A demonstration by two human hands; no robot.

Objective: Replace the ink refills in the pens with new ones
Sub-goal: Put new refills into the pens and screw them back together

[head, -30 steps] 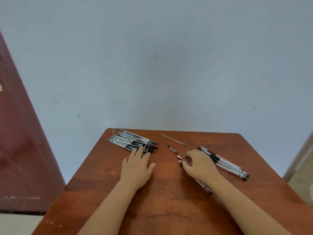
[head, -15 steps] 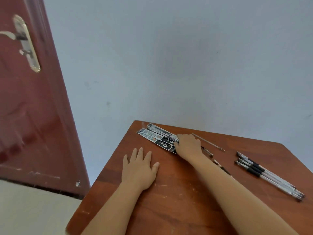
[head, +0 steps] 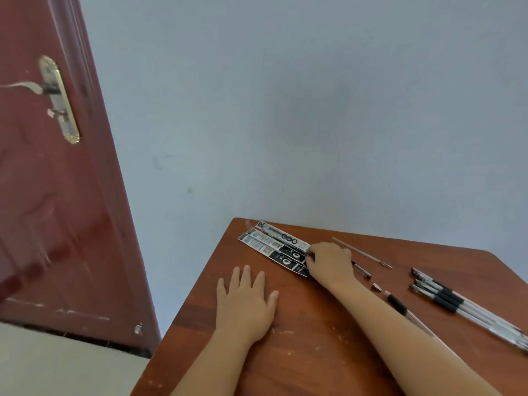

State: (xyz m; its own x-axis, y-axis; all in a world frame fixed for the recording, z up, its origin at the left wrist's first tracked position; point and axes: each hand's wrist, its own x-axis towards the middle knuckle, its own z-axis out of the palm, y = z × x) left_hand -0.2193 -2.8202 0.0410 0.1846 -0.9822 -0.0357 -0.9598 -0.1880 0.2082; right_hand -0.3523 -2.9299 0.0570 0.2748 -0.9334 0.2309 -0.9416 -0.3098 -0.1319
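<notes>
Three black-and-white refill packets (head: pixel 274 245) lie side by side at the table's far left corner. My right hand (head: pixel 328 261) reaches over their near ends, fingers curled down onto them. My left hand (head: pixel 245 301) lies flat on the wood, fingers spread, holding nothing. A bare thin refill (head: pixel 361 252) lies past my right hand. An opened pen barrel with a black grip (head: pixel 400 305) lies beside my right forearm, with a small tip piece (head: pixel 376 287) and a cap (head: pixel 361 271) close by. Three whole pens (head: pixel 457 304) lie at the right.
The reddish wooden table (head: pixel 314 352) stands against a pale blue wall (head: pixel 285 110). A dark red door (head: pixel 43 195) with a metal handle (head: pixel 57 98) is at the left, beyond the table's left edge.
My right hand left the pen parts at the middle and moved left to the refill packets. My left hand stayed flat on the table. The view swung left, bringing the door in.
</notes>
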